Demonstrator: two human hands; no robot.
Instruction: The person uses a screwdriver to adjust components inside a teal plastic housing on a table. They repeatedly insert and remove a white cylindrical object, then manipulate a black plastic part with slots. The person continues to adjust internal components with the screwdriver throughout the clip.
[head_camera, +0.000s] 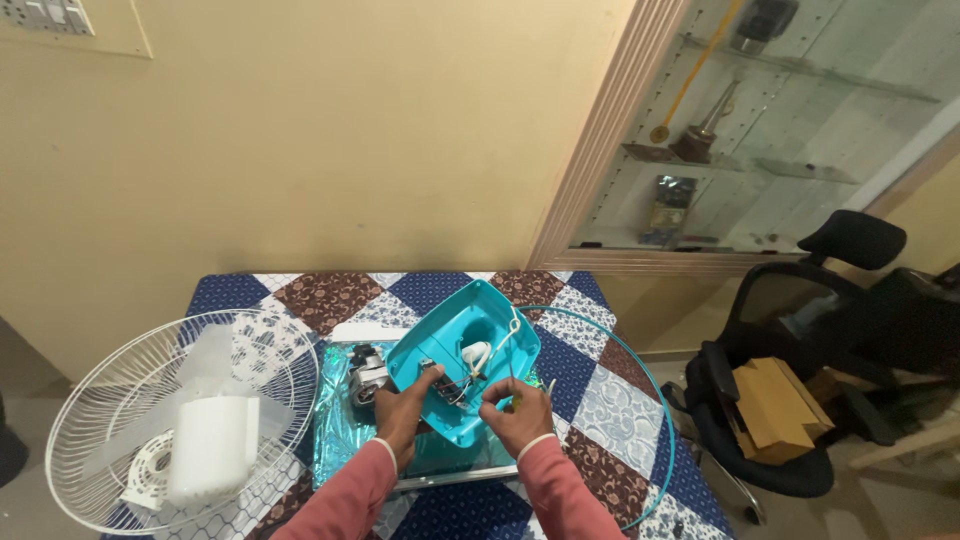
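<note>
We steady the teal fan housing (462, 352) on the worktop (600, 400) with our left hand (405, 408) clasped on its edge; our right hand (515, 412) pinches a wire (500, 352), wiring apparently underway.

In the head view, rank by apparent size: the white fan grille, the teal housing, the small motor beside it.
1. White fan grille, largest, though it lies nearer the frame edge.
2. Teal housing.
3. Motor, clearly smallest, partly hidden by the housing.

A table under a patchwork cloth (610, 400) carries a white fan grille (170, 420) and a teal wire ring (655, 400).
</note>
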